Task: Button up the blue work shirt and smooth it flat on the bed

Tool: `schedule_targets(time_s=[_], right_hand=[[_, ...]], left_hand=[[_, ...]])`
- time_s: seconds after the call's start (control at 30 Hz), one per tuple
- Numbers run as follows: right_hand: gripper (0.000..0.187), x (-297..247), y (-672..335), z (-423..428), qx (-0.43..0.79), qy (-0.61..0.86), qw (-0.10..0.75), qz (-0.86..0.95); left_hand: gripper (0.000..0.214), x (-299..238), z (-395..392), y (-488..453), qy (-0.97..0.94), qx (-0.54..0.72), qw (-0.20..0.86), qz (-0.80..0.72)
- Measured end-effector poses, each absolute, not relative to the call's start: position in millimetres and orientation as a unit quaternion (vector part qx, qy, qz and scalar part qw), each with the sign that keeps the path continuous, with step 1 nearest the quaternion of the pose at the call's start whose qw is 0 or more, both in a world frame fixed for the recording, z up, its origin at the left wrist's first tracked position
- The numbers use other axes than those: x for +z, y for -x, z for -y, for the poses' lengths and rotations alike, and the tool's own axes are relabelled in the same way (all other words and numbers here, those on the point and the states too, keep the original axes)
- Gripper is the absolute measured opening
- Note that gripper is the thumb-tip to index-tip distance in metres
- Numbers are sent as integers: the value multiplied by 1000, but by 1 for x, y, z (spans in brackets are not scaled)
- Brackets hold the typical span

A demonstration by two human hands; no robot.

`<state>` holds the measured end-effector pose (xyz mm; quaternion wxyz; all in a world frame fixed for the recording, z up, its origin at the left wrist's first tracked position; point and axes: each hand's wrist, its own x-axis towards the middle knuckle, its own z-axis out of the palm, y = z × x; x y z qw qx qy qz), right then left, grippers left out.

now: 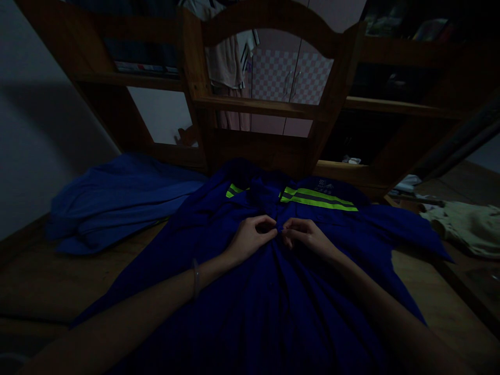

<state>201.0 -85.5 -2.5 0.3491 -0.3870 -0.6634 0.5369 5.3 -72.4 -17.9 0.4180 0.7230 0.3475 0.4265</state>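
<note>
A dark blue work shirt with yellow-green reflective stripes lies spread flat on a wooden surface in front of me. My left hand and my right hand meet at the shirt's front opening just below the collar. Both pinch the fabric edges there, fingertips almost touching each other. A thin bracelet sits on my left wrist. What lies between the fingertips is too dark and small to make out.
Another blue garment lies bunched at the left. A pale cloth rests at the right edge. A wooden headboard with shelves stands right behind the shirt. The room is dim.
</note>
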Motion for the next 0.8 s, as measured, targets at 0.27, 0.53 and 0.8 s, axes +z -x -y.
schedule_targets(time_s=[0.27,0.53,0.8], right_hand=[[28,1,-201,87,519,401,352,667],[34,-6,-199,83,494,429,401,641],[34,-2,-201,83,456,444,443,631]], left_hand=[[17,-19,72,-6,-721,435,402,-359],[13,-21,70,-5,-717,430,400,-375],[13,-22,67,-6,-692,431,433,-384]])
